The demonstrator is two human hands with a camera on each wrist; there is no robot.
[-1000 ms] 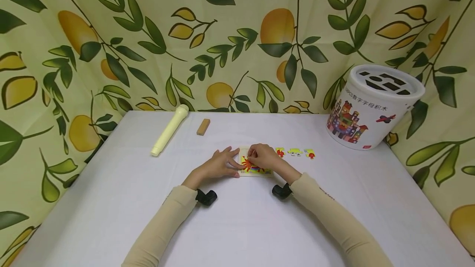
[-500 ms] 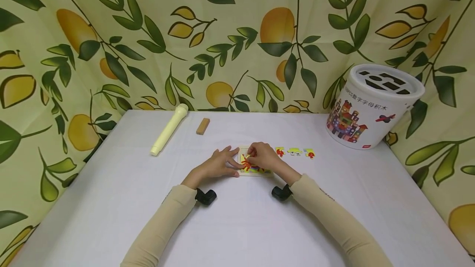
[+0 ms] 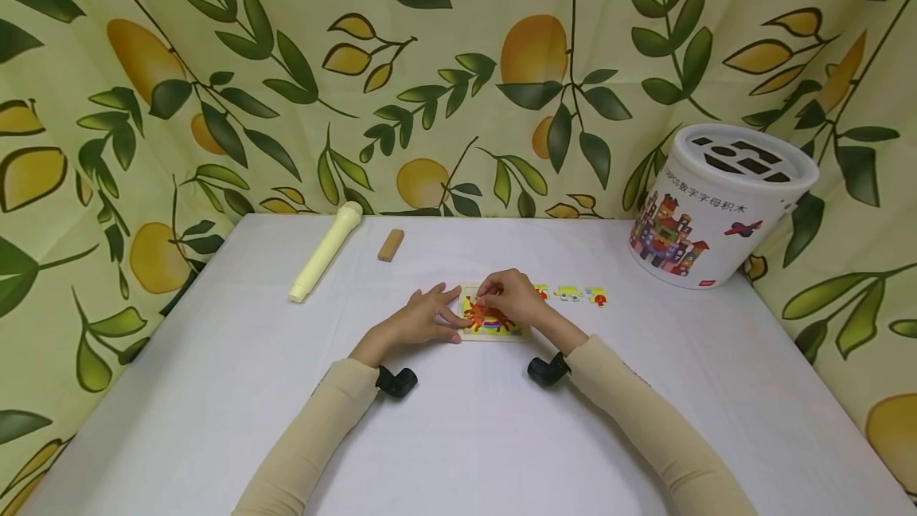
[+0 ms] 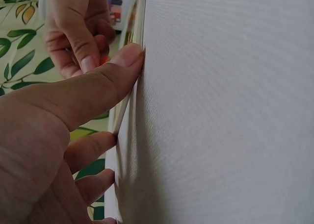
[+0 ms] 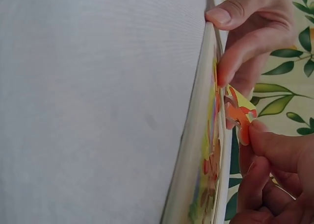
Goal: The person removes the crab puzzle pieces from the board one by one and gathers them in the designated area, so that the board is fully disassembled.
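Note:
In the head view, a small puzzle board [image 3: 494, 333] with a red crab picture lies mid-table. My left hand [image 3: 421, 320] spreads along its left side, thumb at the near edge and index finger pressing on the picture. Between thumb and fingers, my right hand [image 3: 517, 298] pinches an orange-and-yellow puzzle piece [image 5: 240, 113]. The right wrist view shows that piece tilted, right over the board's face. Beside the right hand are more loose pieces: a partly covered red one [image 3: 543, 291], a yellow one with eyes [image 3: 569, 293] and a red-and-yellow one [image 3: 598, 297].
At the back left lie a pale yellow microphone-shaped stick [image 3: 325, 253] and a small wooden block [image 3: 391, 245]. A large white printed bucket [image 3: 719, 209] with a slotted lid stands at the back right. A leaf-patterned curtain [image 3: 444, 102] hangs behind the white-covered table [image 3: 458, 436].
My right hand has moved slightly up and away over the board, uncovering more of the crab picture and covering part of the nearest loose piece. The left hand has stayed in place.

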